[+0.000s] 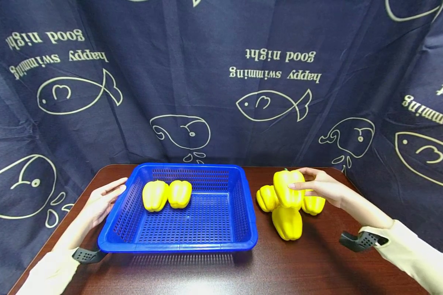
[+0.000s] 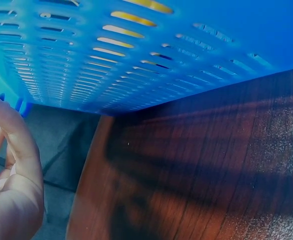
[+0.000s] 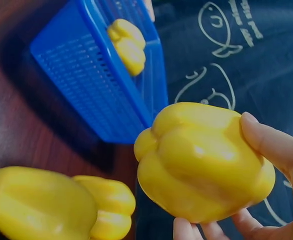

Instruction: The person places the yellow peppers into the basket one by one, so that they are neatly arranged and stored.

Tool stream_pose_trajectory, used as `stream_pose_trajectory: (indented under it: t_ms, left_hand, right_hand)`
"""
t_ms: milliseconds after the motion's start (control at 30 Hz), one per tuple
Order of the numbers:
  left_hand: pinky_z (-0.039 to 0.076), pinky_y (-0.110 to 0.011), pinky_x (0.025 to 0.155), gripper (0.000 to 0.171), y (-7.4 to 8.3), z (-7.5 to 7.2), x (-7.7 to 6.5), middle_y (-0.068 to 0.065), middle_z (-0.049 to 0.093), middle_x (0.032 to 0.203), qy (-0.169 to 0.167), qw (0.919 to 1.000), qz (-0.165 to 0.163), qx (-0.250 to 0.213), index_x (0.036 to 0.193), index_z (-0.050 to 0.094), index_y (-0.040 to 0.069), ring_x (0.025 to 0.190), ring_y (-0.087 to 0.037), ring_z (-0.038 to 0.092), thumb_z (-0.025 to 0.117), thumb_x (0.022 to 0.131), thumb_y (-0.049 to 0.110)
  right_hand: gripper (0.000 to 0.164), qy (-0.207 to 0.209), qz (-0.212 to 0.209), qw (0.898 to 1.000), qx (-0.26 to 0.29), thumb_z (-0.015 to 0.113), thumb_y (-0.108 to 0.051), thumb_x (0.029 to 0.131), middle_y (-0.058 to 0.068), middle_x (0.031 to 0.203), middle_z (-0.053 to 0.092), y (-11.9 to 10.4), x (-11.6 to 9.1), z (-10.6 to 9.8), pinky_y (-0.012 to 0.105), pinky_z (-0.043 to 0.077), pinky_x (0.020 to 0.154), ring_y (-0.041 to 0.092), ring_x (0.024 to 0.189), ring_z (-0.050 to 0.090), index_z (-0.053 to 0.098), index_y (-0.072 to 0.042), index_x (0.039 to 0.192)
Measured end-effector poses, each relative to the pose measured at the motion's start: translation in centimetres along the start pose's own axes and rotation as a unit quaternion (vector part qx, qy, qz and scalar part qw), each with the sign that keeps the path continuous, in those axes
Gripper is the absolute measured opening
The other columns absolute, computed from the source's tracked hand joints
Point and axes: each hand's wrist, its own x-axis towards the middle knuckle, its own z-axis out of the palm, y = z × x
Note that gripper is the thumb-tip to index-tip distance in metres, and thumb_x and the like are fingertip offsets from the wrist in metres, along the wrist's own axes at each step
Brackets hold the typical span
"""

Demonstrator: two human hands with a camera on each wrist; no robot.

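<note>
A yellow bell pepper [image 1: 288, 188] is gripped between the thumb and fingers of my right hand [image 1: 323, 187], held above other peppers. In the right wrist view the same bell pepper [image 3: 206, 160] fills the middle, thumb on one side and fingertips beneath. Below it on the table lie a front pepper [image 1: 288, 223], a left pepper [image 1: 267, 198] and a right pepper [image 1: 313, 205]. Two more peppers [image 1: 155, 196] sit side by side in the left part of the blue plastic basket [image 1: 177, 247]. My left hand [image 1: 102, 201] is at the basket's left rim, thumb and fingertips touching it.
The dark brown wooden table [image 1: 266, 266] carries the basket and the peppers. Behind it hangs a navy curtain [image 1: 206, 82] with fish and whale drawings. Each wrist wears a dark strap [image 1: 359, 241].
</note>
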Motion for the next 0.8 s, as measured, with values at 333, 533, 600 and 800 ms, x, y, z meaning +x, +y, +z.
stream_pose_trajectory:
  t_ms: [333, 533, 600, 800]
  left_hand:
    - [0.058, -0.024, 0.069, 0.03, 0.2, 0.1, -0.1, 0.017, 0.07, 0.103, 0.006, 0.9999, -0.009, 0.002, 0.123, 0.063, 0.029, 0.085, -0.006, 0.069, 0.051, 0.1, 0.014]
    - [0.058, -0.024, 0.07, 0.031, 0.2, 0.1, -0.2, 0.017, 0.069, 0.104, 0.004, 1.0, -0.008, 0.001, 0.125, 0.061, 0.028, 0.087, -0.006, 0.069, 0.051, 0.1, 0.014]
    - [0.058, -0.025, 0.07, 0.031, 0.2, 0.1, -0.1, 0.017, 0.069, 0.104, 0.002, 1.0, -0.007, 0.0, 0.126, 0.061, 0.028, 0.087, -0.006, 0.069, 0.051, 0.1, 0.014]
    - [0.057, -0.024, 0.07, 0.03, 0.1, 0.1, 0.0, 0.017, 0.069, 0.104, 0.003, 1.0, -0.003, 0.003, 0.124, 0.062, 0.028, 0.088, -0.005, 0.069, 0.051, 0.1, 0.014]
  right_hand:
    - [0.072, -0.019, 0.005, 1.0, -0.025, 0.071, -0.031, 0.085, 0.02, 0.133, 0.051, -2.6, 2.0, 2.4, 0.044, 0.049, 0.098, 0.021, 0.107, 0.057, 0.038, 0.002, 0.139]
    - [0.071, -0.027, 0.011, 0.999, -0.03, 0.073, -0.032, 0.084, 0.016, 0.129, 0.052, -4.2, 3.1, 3.6, 0.037, 0.052, 0.091, 0.021, 0.103, 0.056, 0.04, 0.0, 0.138]
    - [0.07, -0.031, 0.014, 0.999, -0.028, 0.073, -0.032, 0.083, 0.015, 0.126, 0.052, -4.7, 3.4, 4.0, 0.031, 0.052, 0.086, 0.02, 0.1, 0.057, 0.041, 0.0, 0.137]
    - [0.072, -0.045, 0.016, 0.999, -0.012, 0.072, -0.031, 0.084, 0.016, 0.127, 0.052, -5.8, 4.3, 5.3, 0.025, 0.054, 0.08, 0.018, 0.093, 0.057, 0.038, 0.002, 0.139]
